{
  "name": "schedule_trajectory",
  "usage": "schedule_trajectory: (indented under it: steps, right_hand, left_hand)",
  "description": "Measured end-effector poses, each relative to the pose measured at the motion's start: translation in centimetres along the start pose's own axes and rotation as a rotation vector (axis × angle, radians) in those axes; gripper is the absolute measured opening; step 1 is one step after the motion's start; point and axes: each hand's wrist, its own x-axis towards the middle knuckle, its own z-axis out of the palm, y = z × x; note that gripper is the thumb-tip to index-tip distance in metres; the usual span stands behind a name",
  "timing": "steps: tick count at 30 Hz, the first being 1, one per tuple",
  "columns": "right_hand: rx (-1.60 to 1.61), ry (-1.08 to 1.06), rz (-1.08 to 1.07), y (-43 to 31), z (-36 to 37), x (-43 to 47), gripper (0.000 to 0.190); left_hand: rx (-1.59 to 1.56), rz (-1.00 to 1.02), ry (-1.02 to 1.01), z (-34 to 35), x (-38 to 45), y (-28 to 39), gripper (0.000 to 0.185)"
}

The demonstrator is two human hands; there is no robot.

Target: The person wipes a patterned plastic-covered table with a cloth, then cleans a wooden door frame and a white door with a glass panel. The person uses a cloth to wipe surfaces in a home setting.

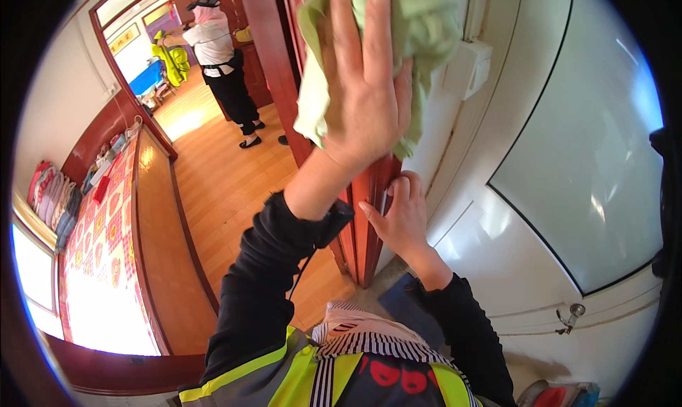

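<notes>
A light green cloth [431,28] lies bunched under my left hand [367,98], which is raised high with its fingers spread flat over the fabric, against the upper part of a reddish-brown wooden door frame [367,231]. Lower on the same frame, my right hand [399,209] grips its edge, thumb on the near face and curled fingers on the far side. The cloth hides part of the wood and whatever the left palm touches. Both forearms are in black sleeves, under a yellow and grey vest [266,377].
A person [221,50] stands in the room at left, holding a yellow reflective vest [175,60]. A raised bed platform [160,236] with a patterned cover and folded bedding [50,199] is further left. On the right are a frosted glass panel [581,156] and a white wall box [474,68].
</notes>
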Motion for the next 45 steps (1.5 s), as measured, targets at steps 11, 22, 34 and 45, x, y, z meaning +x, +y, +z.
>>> schedule_trajectory:
  steps: [11, 22, 34, 45]
  right_hand:
    - [0.041, -0.147, 0.094, 0.4, -1.6, -1.8, 0.05]
    - [0.056, -0.165, 0.077, 2.0, -2.2, -6.6, 0.038]
    - [0.148, -0.101, 0.156, 3.5, -3.1, -8.8, 0.034]
    - [0.264, -0.143, 0.179, 1.5, -0.6, -7.8, 0.03]
  left_hand:
    - [0.183, -0.105, -0.217, -1.1, -11.0, 2.2, 0.079]
    - [0.095, -0.13, -0.178, -1.2, -21.0, 3.7, 0.077]
    - [-0.026, -0.119, 0.024, -0.9, -4.8, -2.1, 0.061]
    - [0.102, -0.45, -0.183, -2.2, -19.9, -2.6, 0.064]
